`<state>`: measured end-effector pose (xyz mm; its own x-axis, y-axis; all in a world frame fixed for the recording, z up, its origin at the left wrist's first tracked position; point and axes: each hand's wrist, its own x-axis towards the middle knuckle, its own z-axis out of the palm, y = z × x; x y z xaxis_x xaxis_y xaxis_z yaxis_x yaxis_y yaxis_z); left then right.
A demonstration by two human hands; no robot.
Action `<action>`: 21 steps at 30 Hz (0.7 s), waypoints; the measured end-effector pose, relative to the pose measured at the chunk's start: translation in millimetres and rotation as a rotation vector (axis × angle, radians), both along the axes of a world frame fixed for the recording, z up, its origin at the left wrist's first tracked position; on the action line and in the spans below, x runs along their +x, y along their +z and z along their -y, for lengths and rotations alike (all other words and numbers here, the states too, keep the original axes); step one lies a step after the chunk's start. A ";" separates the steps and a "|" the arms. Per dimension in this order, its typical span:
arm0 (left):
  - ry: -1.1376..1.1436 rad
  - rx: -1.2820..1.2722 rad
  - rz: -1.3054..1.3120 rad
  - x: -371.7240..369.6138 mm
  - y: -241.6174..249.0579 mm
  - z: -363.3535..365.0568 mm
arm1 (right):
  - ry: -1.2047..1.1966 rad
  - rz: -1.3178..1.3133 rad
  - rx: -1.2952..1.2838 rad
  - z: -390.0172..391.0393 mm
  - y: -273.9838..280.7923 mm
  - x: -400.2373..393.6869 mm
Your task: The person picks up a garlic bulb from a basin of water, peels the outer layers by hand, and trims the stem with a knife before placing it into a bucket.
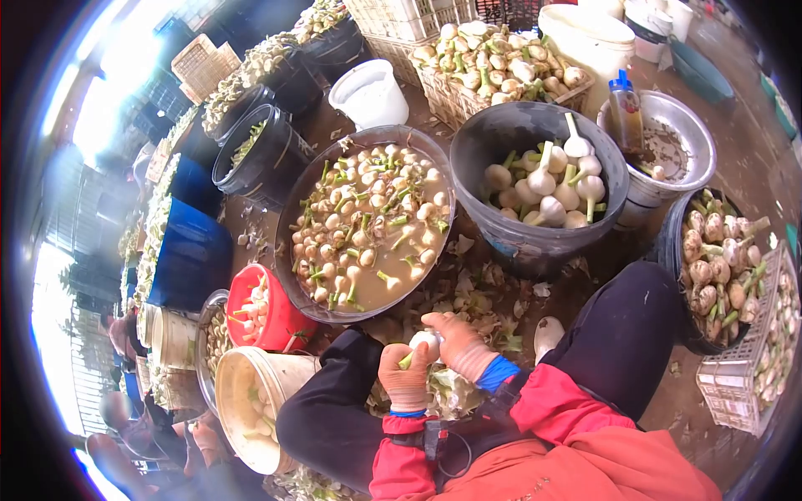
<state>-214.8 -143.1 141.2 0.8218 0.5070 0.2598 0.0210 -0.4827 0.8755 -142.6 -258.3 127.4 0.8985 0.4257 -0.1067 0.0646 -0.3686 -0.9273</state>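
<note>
Between my two hands is a white garlic bulb [424, 342] with a short green stem, held above a pile of peelings [455, 388]. My left hand [404, 371], in an orange glove, is closed around the bulb and its stem. My right hand [459, 342], gloved the same way, has its fingers bent against the bulb's other side. Ahead of them stands a wide basin [368, 316] of murky water with many floating bulbs. To its right, a dark bucket [535, 238] holds clean white bulbs with green stems.
A red bucket [288, 313] and a cream bucket [242, 371] stand at the left. On the right are a black bucket [678, 242] and a crate [727, 388] of garlic. A bottle [626, 117] rests in a metal basin [706, 146]. Other people [159, 434] sit at lower left.
</note>
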 end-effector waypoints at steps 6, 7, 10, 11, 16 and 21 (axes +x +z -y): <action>0.055 -0.689 -0.037 8.4 25.4 8.1 | -0.118 -0.264 0.000 1.5 -27.2 0.4; 0.112 -0.773 -0.045 12.2 24.1 5.8 | -0.006 -0.276 -0.041 0.4 -26.6 -1.6; 0.180 -0.905 -0.047 35.5 23.3 1.9 | 0.175 -0.232 -0.137 3.6 -3.1 -10.2; 0.079 -0.951 -0.028 49.2 29.3 2.8 | 0.177 -0.205 -0.057 -0.6 -19.1 -13.6; -0.723 -1.154 0.243 116.2 100.1 35.7 | 0.133 -0.193 0.088 -7.1 -24.7 -8.1; -0.358 -1.001 -0.143 174.4 38.5 -19.8 | -0.017 -0.181 0.116 -9.9 -33.8 -8.2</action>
